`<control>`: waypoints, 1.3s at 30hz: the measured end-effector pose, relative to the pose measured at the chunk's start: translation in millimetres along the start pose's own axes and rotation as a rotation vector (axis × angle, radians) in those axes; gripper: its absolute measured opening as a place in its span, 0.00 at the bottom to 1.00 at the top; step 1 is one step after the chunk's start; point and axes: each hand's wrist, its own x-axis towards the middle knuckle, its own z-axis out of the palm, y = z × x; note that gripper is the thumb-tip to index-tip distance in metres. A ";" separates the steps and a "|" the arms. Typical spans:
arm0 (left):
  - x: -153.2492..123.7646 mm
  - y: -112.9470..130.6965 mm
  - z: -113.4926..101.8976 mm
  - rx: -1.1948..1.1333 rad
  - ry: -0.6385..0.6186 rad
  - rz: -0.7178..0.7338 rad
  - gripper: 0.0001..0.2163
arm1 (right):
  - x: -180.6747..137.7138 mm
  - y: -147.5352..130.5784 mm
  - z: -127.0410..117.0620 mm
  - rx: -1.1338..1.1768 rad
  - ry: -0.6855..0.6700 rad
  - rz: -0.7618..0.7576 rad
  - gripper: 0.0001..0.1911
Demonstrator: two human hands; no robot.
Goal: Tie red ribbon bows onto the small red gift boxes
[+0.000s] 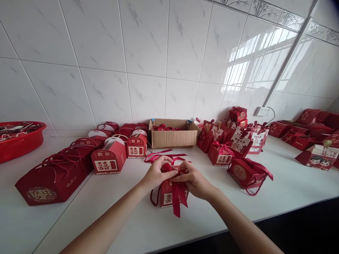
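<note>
A small red gift box [167,198] with a white character label stands on the white counter in front of me. Over its top, my left hand [160,173] pinches a dark red ribbon [177,201] whose two tails hang down the front of the box. My right hand [192,178] is closed on the same ribbon from the other side, its thumb close to the left thumb. The knot or loop between the fingers is partly hidden. A twisted cord handle [155,197] droops at the box's left side. Loose ribbons [159,155] lie just behind the hands.
Behind stands an open cardboard carton [173,139] holding red ribbon. Red boxes with cord handles [108,158] line the left, near a red basin [22,141]. Ribboned boxes [221,153] crowd the right; another box [242,173] sits nearer. A tiled wall [145,53] rises behind.
</note>
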 end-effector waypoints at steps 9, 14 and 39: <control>-1.8 2.7 3.3 0.008 -0.002 -0.024 0.17 | -1.0 5.0 -1.5 0.096 0.057 0.021 0.20; -0.9 1.4 3.0 0.032 0.008 -0.023 0.17 | 0.9 4.3 -2.1 0.277 0.157 0.159 0.11; -0.1 -2.5 -6.7 0.079 -0.010 0.032 0.15 | -5.6 4.6 0.1 0.683 0.419 0.529 0.15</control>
